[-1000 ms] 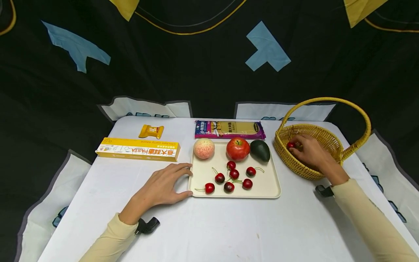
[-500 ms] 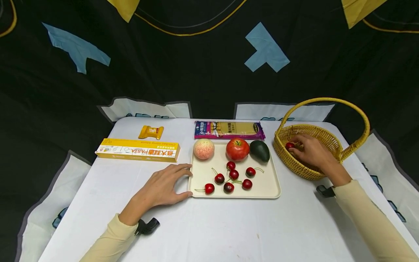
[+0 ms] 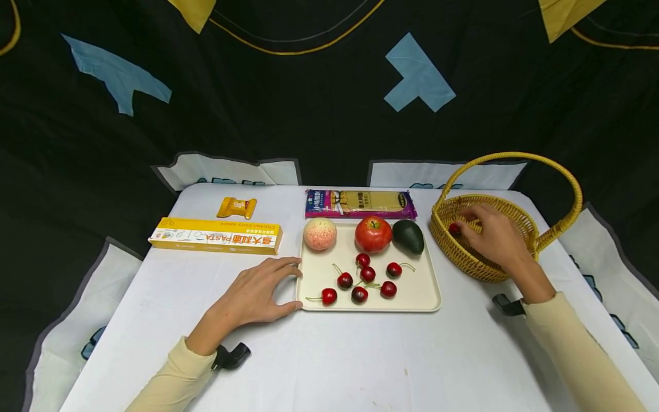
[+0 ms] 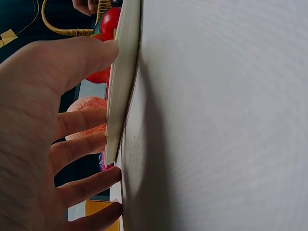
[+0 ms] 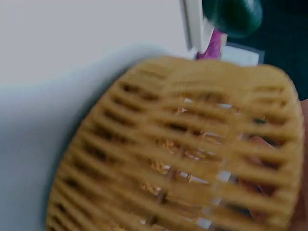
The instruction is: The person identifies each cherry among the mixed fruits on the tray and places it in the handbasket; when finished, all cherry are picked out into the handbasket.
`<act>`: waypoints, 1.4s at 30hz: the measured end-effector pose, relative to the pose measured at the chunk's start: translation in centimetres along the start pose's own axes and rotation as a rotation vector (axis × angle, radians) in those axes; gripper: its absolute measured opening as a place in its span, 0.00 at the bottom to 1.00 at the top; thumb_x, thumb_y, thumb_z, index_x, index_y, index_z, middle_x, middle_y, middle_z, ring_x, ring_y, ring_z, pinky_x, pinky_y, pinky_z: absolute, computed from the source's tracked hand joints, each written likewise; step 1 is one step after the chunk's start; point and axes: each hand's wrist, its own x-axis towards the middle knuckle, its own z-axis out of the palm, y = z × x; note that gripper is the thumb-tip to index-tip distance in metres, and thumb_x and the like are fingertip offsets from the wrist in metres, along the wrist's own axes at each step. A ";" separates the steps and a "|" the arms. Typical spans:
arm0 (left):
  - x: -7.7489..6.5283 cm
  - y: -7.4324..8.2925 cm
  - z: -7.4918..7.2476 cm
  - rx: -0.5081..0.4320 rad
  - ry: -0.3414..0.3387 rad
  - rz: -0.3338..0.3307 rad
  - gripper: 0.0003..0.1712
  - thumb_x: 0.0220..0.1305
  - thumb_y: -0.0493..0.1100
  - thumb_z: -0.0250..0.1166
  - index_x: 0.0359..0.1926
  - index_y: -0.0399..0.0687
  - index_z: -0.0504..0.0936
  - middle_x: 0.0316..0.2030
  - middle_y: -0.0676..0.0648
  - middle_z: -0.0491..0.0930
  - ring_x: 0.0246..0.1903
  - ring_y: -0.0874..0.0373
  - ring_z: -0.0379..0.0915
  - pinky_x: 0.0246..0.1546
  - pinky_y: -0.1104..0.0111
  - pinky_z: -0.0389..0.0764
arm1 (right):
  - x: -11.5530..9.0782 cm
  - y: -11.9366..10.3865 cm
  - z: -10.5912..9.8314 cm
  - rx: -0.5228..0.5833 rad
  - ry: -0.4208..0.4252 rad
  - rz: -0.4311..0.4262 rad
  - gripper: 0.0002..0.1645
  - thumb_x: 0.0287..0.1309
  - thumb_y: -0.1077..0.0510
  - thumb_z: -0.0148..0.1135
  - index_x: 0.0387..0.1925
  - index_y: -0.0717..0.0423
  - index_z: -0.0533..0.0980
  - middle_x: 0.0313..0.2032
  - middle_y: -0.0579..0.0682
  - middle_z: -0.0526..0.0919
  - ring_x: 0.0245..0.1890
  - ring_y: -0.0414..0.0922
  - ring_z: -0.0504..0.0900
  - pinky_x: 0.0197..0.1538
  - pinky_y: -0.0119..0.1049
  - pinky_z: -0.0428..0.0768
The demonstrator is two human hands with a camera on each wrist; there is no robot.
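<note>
My left hand (image 3: 254,292) rests at the left edge of a cream tray (image 3: 424,297), fingers spread; in the left wrist view thumb and fingertips touch its rim (image 4: 122,82). On the tray lie several dark red cherries (image 3: 388,289), some with stems, a peach (image 3: 320,234), a red apple (image 3: 373,234) and a dark green avocado (image 3: 408,237). At the right, my right hand (image 3: 496,237) is inside a wicker basket (image 3: 458,260), thumb and index finger apart. Just left of its fingertips sits a cherry (image 3: 454,229) in the basket. The right wrist view mostly shows blurred basket weave (image 5: 178,144).
Behind the tray lies a purple-edged pasta packet (image 3: 360,205). A yellow pasta box (image 3: 216,236) and a small gold-wrapped snack (image 3: 237,208) lie at the left. The basket's tall handle (image 3: 515,155) arches above it. A white cloth covers the table (image 3: 360,366).
My right hand's fingers have parted from the cherry, leaving it in the basket, and the hand has risen slightly. The left hand and tray stay in place.
</note>
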 end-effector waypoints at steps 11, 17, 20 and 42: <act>0.1 -0.1 0.2 0.007 0.003 -0.001 0.32 0.59 0.69 0.75 0.60 0.62 0.84 0.73 0.55 0.75 0.67 0.52 0.75 0.54 0.49 0.84 | -1.3 -3.0 1.1 0.055 0.097 -0.143 0.14 0.68 0.61 0.71 0.53 0.60 0.85 0.48 0.58 0.86 0.42 0.56 0.85 0.42 0.55 0.85; 0.1 -0.2 0.3 0.010 0.005 -0.003 0.32 0.59 0.69 0.75 0.59 0.63 0.84 0.73 0.56 0.75 0.67 0.52 0.75 0.52 0.49 0.84 | -2.0 -5.1 2.0 0.040 0.103 -0.221 0.13 0.66 0.60 0.75 0.50 0.57 0.85 0.47 0.54 0.86 0.41 0.54 0.87 0.41 0.53 0.86; 0.1 -0.2 0.2 0.008 0.008 -0.002 0.32 0.58 0.68 0.76 0.59 0.63 0.84 0.72 0.56 0.75 0.66 0.52 0.76 0.51 0.49 0.84 | -2.4 -6.1 2.5 0.018 0.095 -0.264 0.14 0.64 0.59 0.77 0.50 0.56 0.86 0.48 0.54 0.87 0.40 0.53 0.86 0.39 0.51 0.86; 0.3 0.0 0.0 0.012 -0.017 -0.006 0.31 0.58 0.69 0.76 0.58 0.64 0.84 0.72 0.56 0.75 0.64 0.53 0.77 0.47 0.50 0.84 | -3.6 -8.7 5.7 0.042 -0.170 -0.462 0.17 0.62 0.58 0.78 0.52 0.52 0.86 0.51 0.50 0.87 0.48 0.48 0.88 0.47 0.47 0.88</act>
